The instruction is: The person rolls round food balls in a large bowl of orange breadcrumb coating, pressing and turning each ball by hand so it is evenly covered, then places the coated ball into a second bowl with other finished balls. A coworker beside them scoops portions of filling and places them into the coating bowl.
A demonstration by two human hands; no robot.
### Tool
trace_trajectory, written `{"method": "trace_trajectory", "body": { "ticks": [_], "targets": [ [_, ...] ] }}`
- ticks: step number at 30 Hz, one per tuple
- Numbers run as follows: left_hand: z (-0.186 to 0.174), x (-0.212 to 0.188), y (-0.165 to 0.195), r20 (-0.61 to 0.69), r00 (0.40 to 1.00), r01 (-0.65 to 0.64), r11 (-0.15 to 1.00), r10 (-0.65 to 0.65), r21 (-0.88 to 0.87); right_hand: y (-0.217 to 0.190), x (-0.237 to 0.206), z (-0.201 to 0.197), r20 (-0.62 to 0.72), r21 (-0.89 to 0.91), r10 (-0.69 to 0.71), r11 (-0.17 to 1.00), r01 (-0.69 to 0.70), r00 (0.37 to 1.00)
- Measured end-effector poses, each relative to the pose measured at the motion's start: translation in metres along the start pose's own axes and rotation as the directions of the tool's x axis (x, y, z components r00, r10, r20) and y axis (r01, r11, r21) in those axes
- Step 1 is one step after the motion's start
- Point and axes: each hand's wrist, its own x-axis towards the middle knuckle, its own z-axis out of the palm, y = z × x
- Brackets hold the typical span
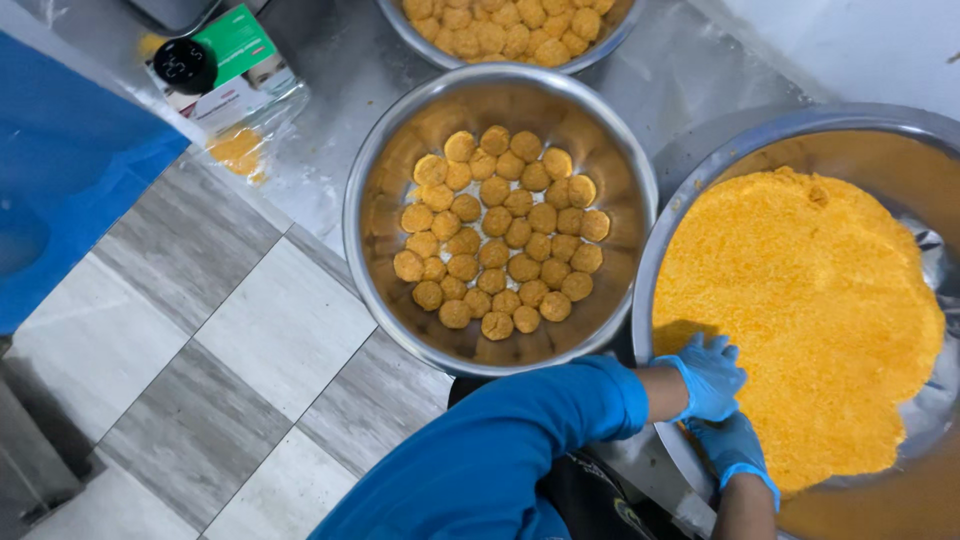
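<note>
Both gloved hands, left hand [708, 377] cupped over right hand [733, 447], press something unseen at the near rim of the crumb basin [690, 215], just right of the bowl of coated balls [497, 232]; careless scooping could push crumbs [800, 320] over the edge.

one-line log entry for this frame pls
left hand: on right hand, at crumb edge | right hand: in orange crumb mix | big steel basin | middle bowl: coated balls

Grey and white checkered floor tiles [250, 340] meet a dusty metal surface [330, 90]; a blue sheet [60, 170], perhaps plastic, lies left.
</note>
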Motion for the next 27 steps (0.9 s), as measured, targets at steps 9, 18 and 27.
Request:
{"method": "trace_trajectory", "body": {
  "ticks": [9,18,27],
  "targets": [
    [0.002,0.0,-0.002,0.152,0.988,0.03,0.991,-0.011,-0.129,-0.03,-0.019,-0.011,-0.327,-0.046,-0.295,0.954,0.296,0.898],
    [0.042,0.017,-0.016,0.126,0.972,-0.171,0.962,0.2,-0.213,-0.03,-0.04,-0.027,-0.222,0.155,-0.08,0.981,0.116,0.972],
    [0.043,0.01,-0.017,-0.029,0.984,-0.18,0.949,0.178,-0.258,-0.002,-0.029,-0.01,-0.31,0.345,0.021,0.934,0.092,0.951]
  ]
}}
